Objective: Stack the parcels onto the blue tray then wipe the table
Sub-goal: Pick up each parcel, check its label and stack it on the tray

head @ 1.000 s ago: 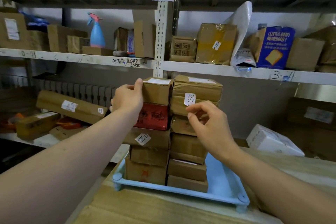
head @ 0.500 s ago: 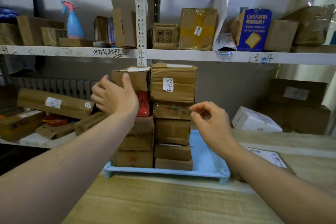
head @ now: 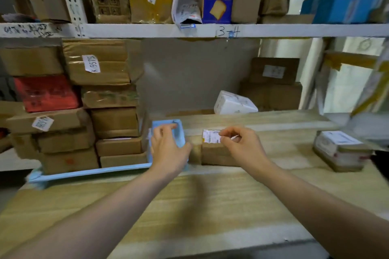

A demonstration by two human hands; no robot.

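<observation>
Reaching past the tray (head: 168, 145), both hands close in on a brown parcel (head: 214, 153) lying on the worktop (head: 189, 206) just right of the tray's corner. The left hand (head: 168, 151) hovers over that corner with fingers apart and relaxed, holding nothing; the right hand (head: 242, 145) has its fingers curled loosely at the parcel's label, and whether they touch it I cannot tell. On the tray, 2 stacks (head: 84, 111) stand side by side, pushed left, probably to keep room. A second parcel (head: 341, 149) waits well to the right, so wiping is likely still ahead.
</observation>
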